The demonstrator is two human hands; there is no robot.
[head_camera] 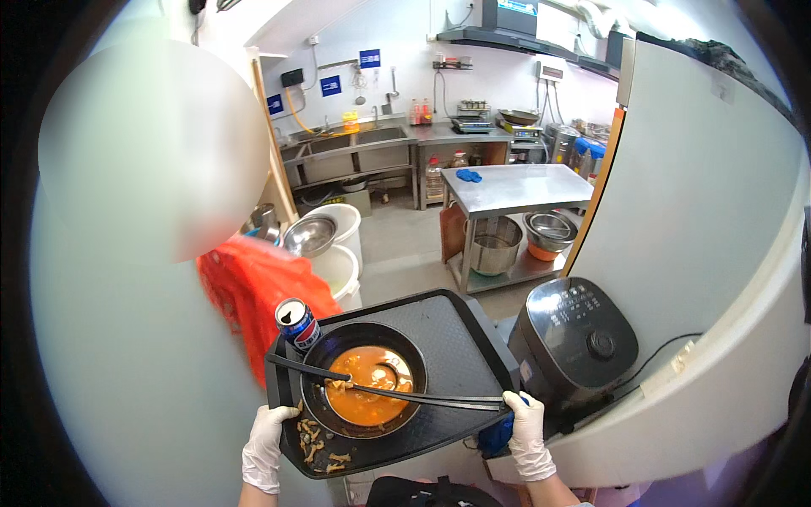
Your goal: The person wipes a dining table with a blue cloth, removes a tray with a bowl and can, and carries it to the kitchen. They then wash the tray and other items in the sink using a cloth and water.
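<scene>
My left hand (265, 443), in a white glove, grips the left edge of a black plastic tray (437, 323). With my right hand (527, 431), also gloved, I hold the tray's right edge, close to the ends of black chopsticks (437, 400). On the tray stands a black bowl (415, 361) of orange-red soup (364, 412). A black spoon (304, 366) and the chopsticks lie across it. An opened Pepsi can (298, 326) stands at the back left corner. Small bones or scraps (310, 443) lie at the near left corner. Something blue (496, 436) is by my right hand.
Beyond the tray are a red plastic bag (253, 285), white buckets (339, 269) and a metal bowl (310, 234). A black cooker (573, 336) stands close at right. Farther off are a steel table (519, 187) with a blue glove (469, 175), and sinks (383, 135). Pale walls flank the opening.
</scene>
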